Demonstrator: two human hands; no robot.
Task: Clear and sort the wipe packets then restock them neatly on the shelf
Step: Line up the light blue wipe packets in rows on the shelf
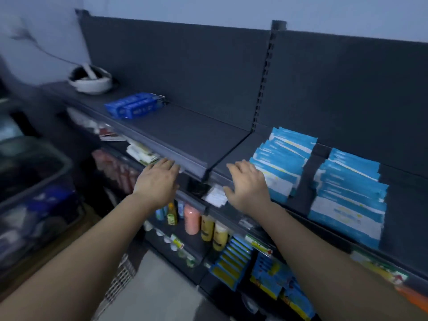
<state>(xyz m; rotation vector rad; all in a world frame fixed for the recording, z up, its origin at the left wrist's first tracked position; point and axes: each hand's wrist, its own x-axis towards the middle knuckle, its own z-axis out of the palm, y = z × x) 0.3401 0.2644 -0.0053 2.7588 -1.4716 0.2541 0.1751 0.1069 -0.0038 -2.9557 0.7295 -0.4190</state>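
Dark shelf [185, 140] carried wipe packets [282, 158] at its right end; left hand [157, 181] and right hand [247, 186] hovered empty at its front edge, fingers [234, 168] straight; the stacks, I judged, wanted squaring.

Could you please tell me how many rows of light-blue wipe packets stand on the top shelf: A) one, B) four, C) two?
C: a left row and a right row of light-blue wipe packets sit side by side on the top shelf, a bare gap between them.
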